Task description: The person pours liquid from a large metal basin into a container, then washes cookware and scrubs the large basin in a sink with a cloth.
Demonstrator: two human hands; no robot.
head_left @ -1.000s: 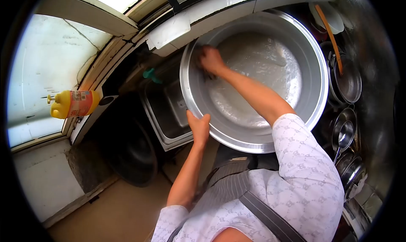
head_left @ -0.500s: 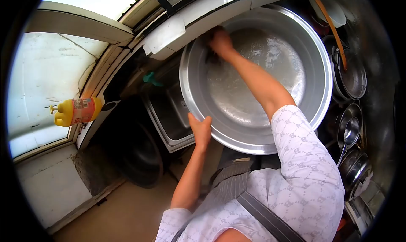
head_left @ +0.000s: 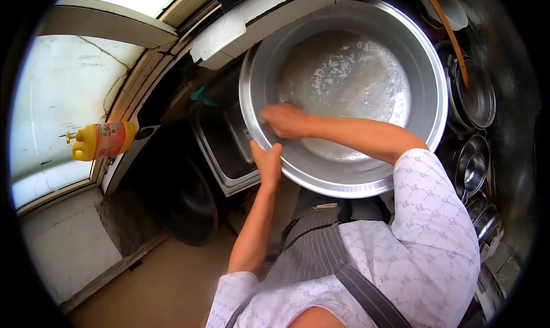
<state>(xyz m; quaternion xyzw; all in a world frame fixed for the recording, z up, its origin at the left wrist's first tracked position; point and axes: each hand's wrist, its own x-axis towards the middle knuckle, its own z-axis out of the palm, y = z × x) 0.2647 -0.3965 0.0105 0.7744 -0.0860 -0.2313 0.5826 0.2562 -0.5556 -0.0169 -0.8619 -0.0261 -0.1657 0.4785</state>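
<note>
A large aluminium basin (head_left: 426, 87) takes up the middle of the view, tilted, with shallow cloudy water (head_left: 355, 79) at its bottom. My left hand (head_left: 267, 160) grips the basin's near-left rim, thumb raised at the edge. Inside the basin, my right hand (head_left: 285, 120) presses on the left wall just above the left hand. Its fingers are curled, and whatever lies under them is hidden. My right forearm crosses over the basin.
Left of the basin is a steel sink (head_left: 229, 139) with a green tap handle (head_left: 203, 96). A dark round tub (head_left: 192, 205) stands below it. A yellow pump bottle (head_left: 103, 140) is by the window. Pans (head_left: 476, 93) and ladles (head_left: 474, 170) line the right side.
My right hand has moved from the basin's far-left wall down along the side toward my left hand. The left hand keeps its hold on the rim.
</note>
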